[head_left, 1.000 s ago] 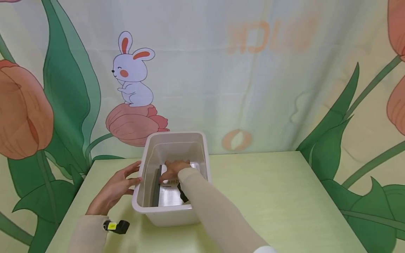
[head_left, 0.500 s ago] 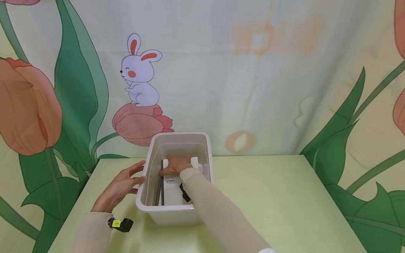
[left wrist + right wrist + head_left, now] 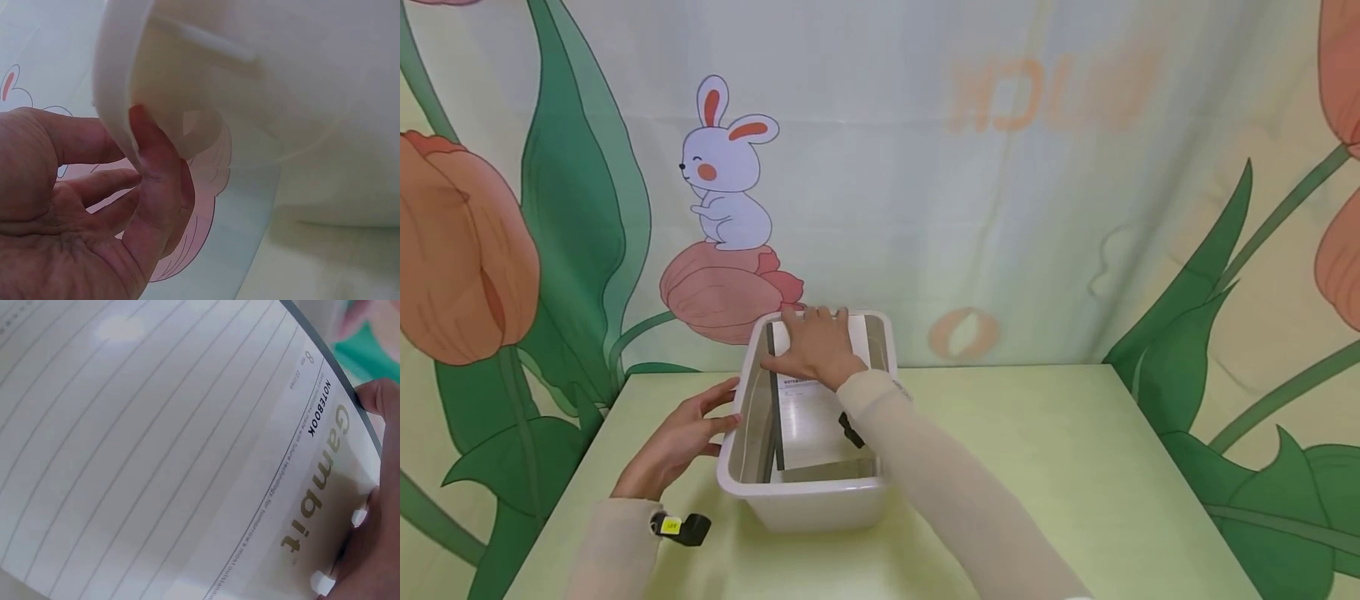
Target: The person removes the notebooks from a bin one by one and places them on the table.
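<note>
My right hand grips the notebook at its far end and spine, tilted in the bin whose rim my left hand pinches; a slipping thumb could drop it back, on this pale green table before a tulip-and-rabbit curtain.

The right grip, earlier deep inside the bin, is now up at the far rim, and the notebook has risen with it. Its far end now reaches rim height and covers most of the far inner wall. Its near edge has come into sight, with a shaded strip showing below it. The right sleeve has lifted too, and the large lettering is now hidden in the head view.
</note>
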`<state>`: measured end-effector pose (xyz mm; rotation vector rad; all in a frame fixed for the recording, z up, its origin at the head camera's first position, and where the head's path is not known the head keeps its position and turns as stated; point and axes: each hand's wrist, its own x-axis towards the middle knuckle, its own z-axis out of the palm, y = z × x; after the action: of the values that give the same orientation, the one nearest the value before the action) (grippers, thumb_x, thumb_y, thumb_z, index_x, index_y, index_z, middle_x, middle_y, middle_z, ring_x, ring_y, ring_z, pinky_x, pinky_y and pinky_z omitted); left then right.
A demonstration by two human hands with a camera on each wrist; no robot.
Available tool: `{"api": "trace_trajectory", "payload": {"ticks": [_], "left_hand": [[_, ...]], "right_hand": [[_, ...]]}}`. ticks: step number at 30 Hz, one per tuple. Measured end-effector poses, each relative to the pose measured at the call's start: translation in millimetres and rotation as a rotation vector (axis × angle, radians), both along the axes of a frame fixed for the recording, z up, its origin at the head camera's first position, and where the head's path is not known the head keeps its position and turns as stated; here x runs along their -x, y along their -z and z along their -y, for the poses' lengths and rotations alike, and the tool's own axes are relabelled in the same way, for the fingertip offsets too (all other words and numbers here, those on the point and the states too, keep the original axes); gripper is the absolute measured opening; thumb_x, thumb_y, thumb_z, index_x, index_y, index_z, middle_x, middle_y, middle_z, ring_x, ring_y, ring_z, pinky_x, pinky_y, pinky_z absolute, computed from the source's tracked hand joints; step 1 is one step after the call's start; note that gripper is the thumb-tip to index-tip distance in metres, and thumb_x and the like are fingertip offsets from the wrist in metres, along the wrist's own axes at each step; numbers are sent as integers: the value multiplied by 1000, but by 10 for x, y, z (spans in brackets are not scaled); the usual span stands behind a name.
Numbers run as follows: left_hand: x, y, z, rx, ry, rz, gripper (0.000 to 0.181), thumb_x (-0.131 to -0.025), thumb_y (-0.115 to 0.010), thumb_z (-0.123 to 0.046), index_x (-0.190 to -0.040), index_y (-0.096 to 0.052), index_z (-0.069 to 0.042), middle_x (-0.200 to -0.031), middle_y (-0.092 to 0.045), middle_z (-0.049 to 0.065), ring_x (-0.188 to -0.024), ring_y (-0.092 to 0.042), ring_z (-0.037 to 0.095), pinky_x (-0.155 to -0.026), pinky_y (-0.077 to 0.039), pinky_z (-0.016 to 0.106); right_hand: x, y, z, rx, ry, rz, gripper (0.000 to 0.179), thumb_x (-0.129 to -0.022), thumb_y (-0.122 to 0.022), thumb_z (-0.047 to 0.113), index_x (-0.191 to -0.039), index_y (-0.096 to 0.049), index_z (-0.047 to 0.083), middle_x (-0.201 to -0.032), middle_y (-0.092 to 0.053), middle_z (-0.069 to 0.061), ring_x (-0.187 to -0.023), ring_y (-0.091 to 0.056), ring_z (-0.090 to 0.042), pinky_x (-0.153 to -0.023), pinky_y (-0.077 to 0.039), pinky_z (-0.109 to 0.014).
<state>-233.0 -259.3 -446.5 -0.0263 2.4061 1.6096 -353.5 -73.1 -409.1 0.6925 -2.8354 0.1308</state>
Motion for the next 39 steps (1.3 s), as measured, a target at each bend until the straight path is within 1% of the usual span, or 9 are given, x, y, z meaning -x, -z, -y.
{"api": "trace_trajectory", "payload": {"ticks": [4, 8, 12, 17, 21, 26, 29, 34, 39], "left_hand": [[-9, -5, -7, -5, 6, 10, 74, -100, -56, -21, -159, -12, -19, -162, -21, 20, -138, -38, 47, -93, -53, 56], [-13, 6, -7, -7, 2, 19, 73, -101, -55, -21, -159, -12, -19, -162, -20, 19, -140, -37, 46, -94, -53, 56], [-13, 35, -9, -18, 2, 11, 72, -100, -55, -20, -159, -13, -20, -163, -20, 18, -139, -37, 47, -94, -53, 56], [-7, 70, -9, -22, -2, -5, 73, -99, -57, -21, -159, -14, -24, -164, -19, 15, -140, -37, 47, -94, -53, 56], [-26, 71, -6, -27, -2, -14, 73, -99, -57, -23, -159, -16, -26, -164, -20, 13, -139, -38, 46, -94, -53, 55], [-40, 50, 12, -15, -5, -24, 74, -99, -58, -24, -159, -15, -25, -164, -20, 13, -137, -41, 45, -93, -55, 53], [-37, 29, 1, -7, -4, -33, 74, -99, -58, -24, -159, -14, -23, -164, -20, 14, -136, -42, 46, -92, -56, 51], [-48, 8, -13, -2, 0, -39, 73, -100, -56, -23, -159, -14, -22, -163, -21, 15, -135, -43, 45, -90, -56, 49], [-52, 0, -25, -5, 5, -40, 72, -100, -55, -21, -159, -14, -21, -163, -21, 16, -135, -43, 45, -89, -57, 49]], "right_hand": [[-67, -261, -36, 10, -22, -73, 68, -80, -48, 74, -130, -49, 28, -118, -61, -1, -110, -53, -20, -93, -36, -46], [-120, -495, -109, 58, -55, -160, 70, -80, -47, 74, -132, -49, 27, -110, -58, 1, -105, -53, -19, -89, -37, -45], [-169, -731, -250, 130, -65, -261, 66, -79, -49, 73, -124, -53, 25, -98, -56, 3, -96, -51, -18, -82, -36, -42], [-244, -990, -567, 243, -52, -367, 60, -78, -52, 69, -114, -54, 22, -91, -53, 3, -89, -48, -17, -81, -33, -40], [-308, -1073, -914, 334, -64, -425, 60, -77, -54, 66, -112, -55, 18, -90, -52, 0, -86, -47, -20, -83, -33, -42], [-341, -1080, -1368, 380, -47, -485, 60, -76, -55, 64, -108, -57, 14, -89, -54, -4, -84, -47, -24, -83, -34, -46], [-312, -997, -1657, 378, -11, -487, 59, -76, -56, 62, -108, -58, 12, -89, -54, -6, -84, -48, -26, -85, -34, -49], [-233, -671, -2109, 369, 102, -389, 58, -77, -59, 60, -109, -57, 11, -88, -52, -5, -83, -46, -26, -83, -32, -48], [-176, -314, -2436, 358, 196, -293, 53, -77, -60, 55, -106, -57, 12, -85, -51, -5, -79, -46, -25, -81, -31, -48]]}}
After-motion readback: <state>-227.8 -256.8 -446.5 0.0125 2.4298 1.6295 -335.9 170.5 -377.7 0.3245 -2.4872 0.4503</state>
